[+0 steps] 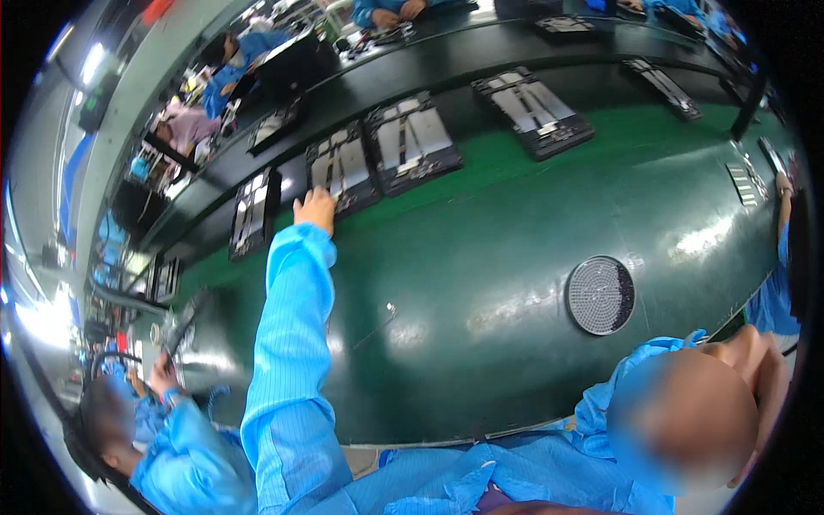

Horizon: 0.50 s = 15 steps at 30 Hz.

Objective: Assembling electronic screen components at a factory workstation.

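Note:
My left hand point(316, 211) reaches forward with its arm stretched out, its fingers curled at the near left corner of an opened tablet housing point(342, 168). That housing is black, with silver battery panels and dark strips inside. Just right of it lies a similar opened tablet point(414, 144), and to the left another one point(251, 215) sits tilted at the bench's edge. My right hand point(755, 378) appears raised close to the camera at the lower right; a blurred patch hides most of it, so its grip is not visible.
A round grey perforated dish point(599, 295) holding small dark pieces stands on the green bench point(446, 257). Farther right are more opened tablets point(534, 113) and a pale strip sheet point(742, 184). A co-worker point(184, 455) sits at left; other people work beyond the dark conveyor point(360, 86).

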Each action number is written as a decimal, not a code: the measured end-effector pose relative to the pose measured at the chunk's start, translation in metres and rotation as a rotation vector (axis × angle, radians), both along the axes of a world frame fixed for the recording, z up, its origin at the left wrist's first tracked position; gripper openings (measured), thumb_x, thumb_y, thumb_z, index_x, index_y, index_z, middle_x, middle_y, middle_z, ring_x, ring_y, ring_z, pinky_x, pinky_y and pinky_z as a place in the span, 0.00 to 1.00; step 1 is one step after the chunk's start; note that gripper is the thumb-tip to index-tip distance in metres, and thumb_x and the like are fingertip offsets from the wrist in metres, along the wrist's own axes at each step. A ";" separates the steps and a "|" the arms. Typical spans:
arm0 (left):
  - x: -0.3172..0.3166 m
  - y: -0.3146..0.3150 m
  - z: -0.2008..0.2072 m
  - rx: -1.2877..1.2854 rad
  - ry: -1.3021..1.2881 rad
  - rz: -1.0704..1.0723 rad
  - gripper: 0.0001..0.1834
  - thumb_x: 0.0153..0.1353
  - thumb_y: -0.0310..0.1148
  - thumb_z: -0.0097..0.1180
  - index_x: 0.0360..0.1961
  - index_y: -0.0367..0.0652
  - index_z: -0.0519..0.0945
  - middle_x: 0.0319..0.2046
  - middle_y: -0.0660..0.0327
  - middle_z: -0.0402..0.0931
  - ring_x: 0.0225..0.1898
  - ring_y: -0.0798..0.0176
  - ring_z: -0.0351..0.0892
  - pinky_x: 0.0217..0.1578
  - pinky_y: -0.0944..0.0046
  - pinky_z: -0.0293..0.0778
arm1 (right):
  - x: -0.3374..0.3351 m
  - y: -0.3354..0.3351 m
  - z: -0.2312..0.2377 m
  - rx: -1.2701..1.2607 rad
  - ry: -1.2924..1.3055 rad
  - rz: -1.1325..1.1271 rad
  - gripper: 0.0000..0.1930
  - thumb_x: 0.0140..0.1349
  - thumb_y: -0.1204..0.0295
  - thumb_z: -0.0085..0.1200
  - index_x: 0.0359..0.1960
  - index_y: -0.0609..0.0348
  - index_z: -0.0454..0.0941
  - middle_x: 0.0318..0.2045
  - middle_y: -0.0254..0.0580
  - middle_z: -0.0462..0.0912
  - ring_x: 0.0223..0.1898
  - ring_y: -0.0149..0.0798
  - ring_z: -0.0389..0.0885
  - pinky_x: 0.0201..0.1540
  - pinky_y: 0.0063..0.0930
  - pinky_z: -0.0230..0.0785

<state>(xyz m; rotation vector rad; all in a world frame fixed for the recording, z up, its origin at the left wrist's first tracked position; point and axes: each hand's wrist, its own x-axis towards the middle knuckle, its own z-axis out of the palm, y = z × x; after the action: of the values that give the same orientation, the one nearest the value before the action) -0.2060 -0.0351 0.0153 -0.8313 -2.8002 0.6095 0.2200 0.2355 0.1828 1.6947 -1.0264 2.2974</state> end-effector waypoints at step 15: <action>0.066 -0.047 0.099 0.819 0.524 -0.139 0.17 0.35 0.27 0.56 0.33 0.45 0.82 0.25 0.50 0.79 0.28 0.47 0.80 0.34 0.55 0.75 | -0.009 0.045 -0.008 0.289 -0.255 -0.513 0.27 0.61 0.48 0.41 0.49 0.60 0.60 0.19 0.54 0.75 0.16 0.47 0.76 0.21 0.42 0.70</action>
<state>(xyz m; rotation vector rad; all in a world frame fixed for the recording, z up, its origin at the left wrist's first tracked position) -0.1396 -0.0816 0.1142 -0.5626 -2.1651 -0.3093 0.2105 0.2801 0.1744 1.0434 -1.6814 2.1213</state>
